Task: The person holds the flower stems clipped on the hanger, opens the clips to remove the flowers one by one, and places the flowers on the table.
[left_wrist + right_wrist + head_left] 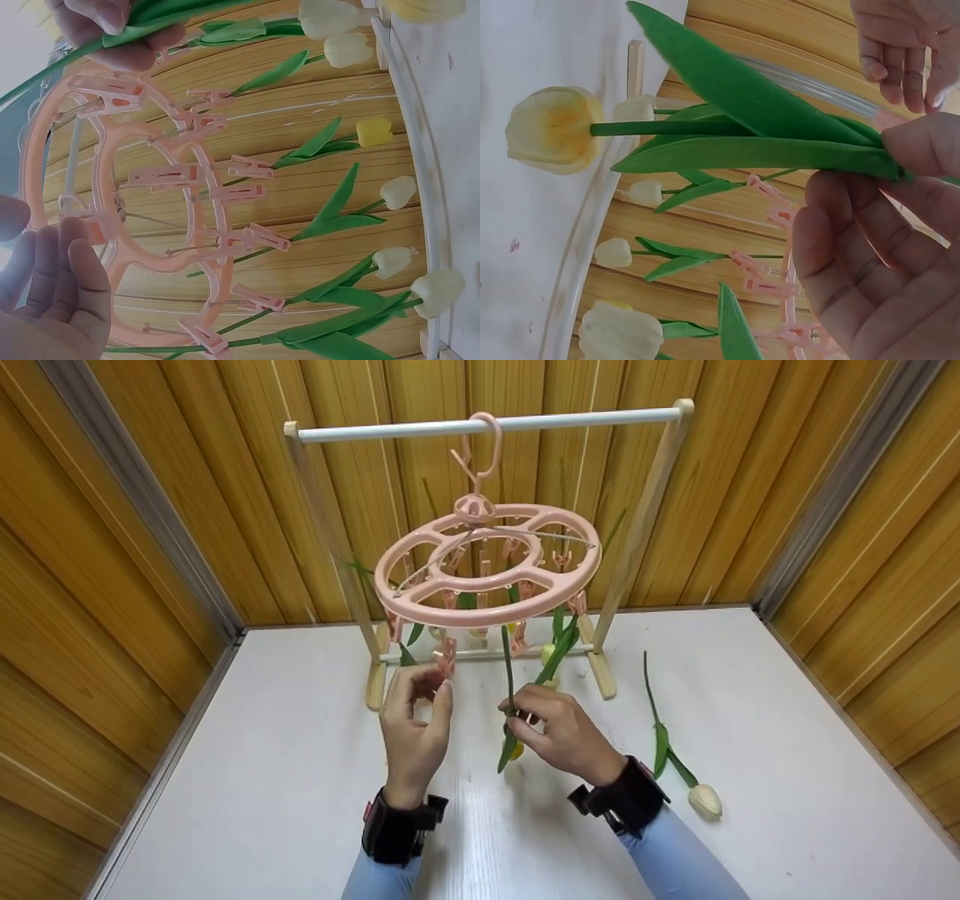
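Note:
My left hand (416, 724) pinches a pink clothespin (445, 658) that dangles under the front of a round pink hanger (465, 619). To its right, my right hand (559, 727) grips an artificial tulip by its stem (508, 667), between thumb and fingers. The stem points up and the bloom hangs down. In the right wrist view that pale yellow tulip (555, 129) shows large, its green leaves (757, 154) gathered at the fingertips. Other tulips hang head-down from clothespins around the ring, among them a yellow one (375, 132) and a white one (397, 192).
The hanger's hook (495, 442) sits over the white bar (390, 431) of a wooden-legged stand (637, 525). On the white table (255, 780), a loose white tulip (705, 801) lies right of my right forearm. Wood-panelled walls (97, 607) enclose the table's back and sides.

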Demonstrator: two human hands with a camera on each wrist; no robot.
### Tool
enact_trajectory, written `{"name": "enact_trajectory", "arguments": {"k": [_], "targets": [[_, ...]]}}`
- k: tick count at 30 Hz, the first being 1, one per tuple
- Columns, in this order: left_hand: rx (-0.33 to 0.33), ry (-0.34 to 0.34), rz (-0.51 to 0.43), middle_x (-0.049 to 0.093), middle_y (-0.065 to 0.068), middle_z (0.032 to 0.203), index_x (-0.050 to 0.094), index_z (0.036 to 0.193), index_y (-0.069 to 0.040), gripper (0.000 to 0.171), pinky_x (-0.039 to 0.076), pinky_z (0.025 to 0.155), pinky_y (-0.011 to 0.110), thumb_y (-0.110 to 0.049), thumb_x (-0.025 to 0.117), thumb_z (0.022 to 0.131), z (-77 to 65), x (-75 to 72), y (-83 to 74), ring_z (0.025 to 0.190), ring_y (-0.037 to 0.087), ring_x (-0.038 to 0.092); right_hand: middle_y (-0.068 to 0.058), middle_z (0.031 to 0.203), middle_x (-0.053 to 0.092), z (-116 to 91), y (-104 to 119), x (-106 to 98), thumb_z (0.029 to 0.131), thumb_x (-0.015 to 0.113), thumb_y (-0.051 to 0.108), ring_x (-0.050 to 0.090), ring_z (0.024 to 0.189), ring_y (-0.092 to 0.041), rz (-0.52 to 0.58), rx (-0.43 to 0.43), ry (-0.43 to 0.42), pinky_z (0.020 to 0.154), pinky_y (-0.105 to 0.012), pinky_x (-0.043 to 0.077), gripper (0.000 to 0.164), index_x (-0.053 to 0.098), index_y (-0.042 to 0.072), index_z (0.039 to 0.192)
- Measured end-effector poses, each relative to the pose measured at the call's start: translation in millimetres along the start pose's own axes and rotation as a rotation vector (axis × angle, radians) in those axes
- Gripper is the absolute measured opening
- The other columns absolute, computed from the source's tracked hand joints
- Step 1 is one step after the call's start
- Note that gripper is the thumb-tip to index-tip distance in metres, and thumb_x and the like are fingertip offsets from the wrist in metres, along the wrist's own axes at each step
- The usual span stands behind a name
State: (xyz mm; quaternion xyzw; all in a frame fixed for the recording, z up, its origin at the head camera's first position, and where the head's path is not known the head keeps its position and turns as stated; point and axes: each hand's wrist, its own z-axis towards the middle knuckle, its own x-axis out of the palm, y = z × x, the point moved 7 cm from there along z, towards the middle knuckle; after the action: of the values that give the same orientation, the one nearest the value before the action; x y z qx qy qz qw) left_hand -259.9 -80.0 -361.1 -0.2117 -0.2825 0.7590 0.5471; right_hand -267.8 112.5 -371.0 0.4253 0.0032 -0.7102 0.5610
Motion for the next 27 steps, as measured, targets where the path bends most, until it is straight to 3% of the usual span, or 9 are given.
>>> {"name": "enact_trajectory", "arguments": {"k": [5, 27], "targets": [[0.007, 0.008, 0.004, 0.064, 0.016, 0.094, 0.067, 0.108, 0.002, 0.017, 0.05, 0.071, 0.022, 0.006, 0.065, 0.092, -0.2, 0.6, -2.3, 0.084, 0.019, 0.06, -0.004, 0.092, 0.071, -7, -4, -11, 0.091, 0.066, -0.004, 0.061, 0.077, -0.011, -0.003, 0.044, -0.004, 0.064, -0.027, 0.054, 0.015, 0.073, 0.004, 0.1], [0.014, 0.021, 0.011, 0.063, 0.015, 0.095, 0.067, 0.107, 0.001, 0.018, 0.051, 0.072, 0.023, 0.008, 0.065, 0.091, -3.1, 2.2, -2.0, 0.084, 0.02, 0.061, -0.002, 0.094, 0.072, -30, -15, -43, 0.086, 0.069, -0.011, 0.062, 0.077, -0.008, -0.072, 0.095, -0.083, 0.065, -0.027, 0.054, 0.026, 0.076, 0.006, 0.104]]}}
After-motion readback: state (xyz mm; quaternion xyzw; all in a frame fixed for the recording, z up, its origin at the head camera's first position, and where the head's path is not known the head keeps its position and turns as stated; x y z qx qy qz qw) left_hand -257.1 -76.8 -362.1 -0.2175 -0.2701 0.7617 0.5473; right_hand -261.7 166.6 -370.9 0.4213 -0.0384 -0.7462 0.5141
